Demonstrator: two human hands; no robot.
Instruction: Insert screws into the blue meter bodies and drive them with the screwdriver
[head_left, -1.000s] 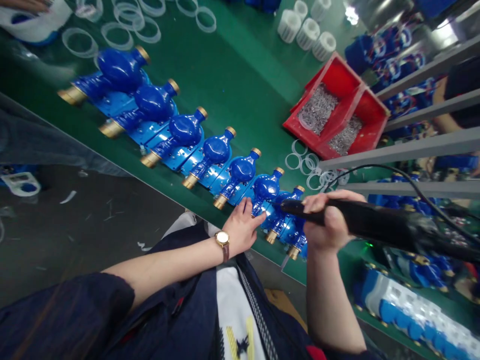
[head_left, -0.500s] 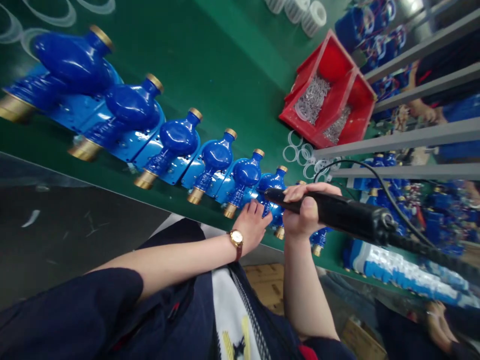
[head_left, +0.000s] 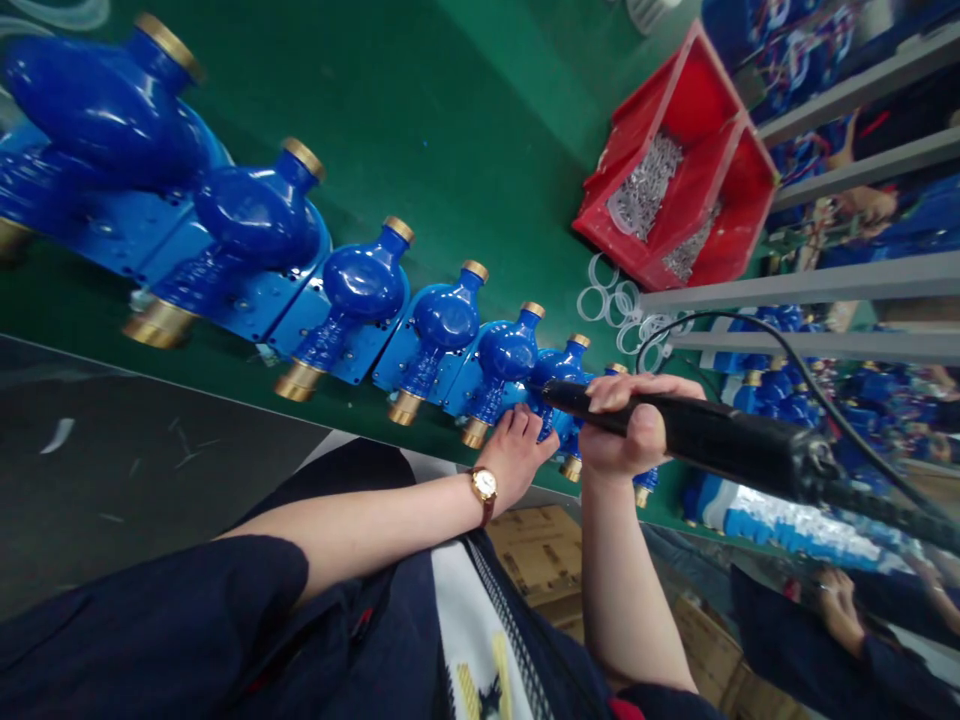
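Against left fingers, blue fitting — black tool, within right fingers.

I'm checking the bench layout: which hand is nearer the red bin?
Right. The right hand, gripping the black tool, is below the red bin in view; the left hand, at the blue fittings, lies farther, lower left.

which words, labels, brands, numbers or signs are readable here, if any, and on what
No text is legible.
Raised marks on glossy blue bulbous bodies with brass ends: too blurred.
Round gold-rimmed wristwatch with brown strap: dial too small.
Brown cardboard box: dark marks too blurred.
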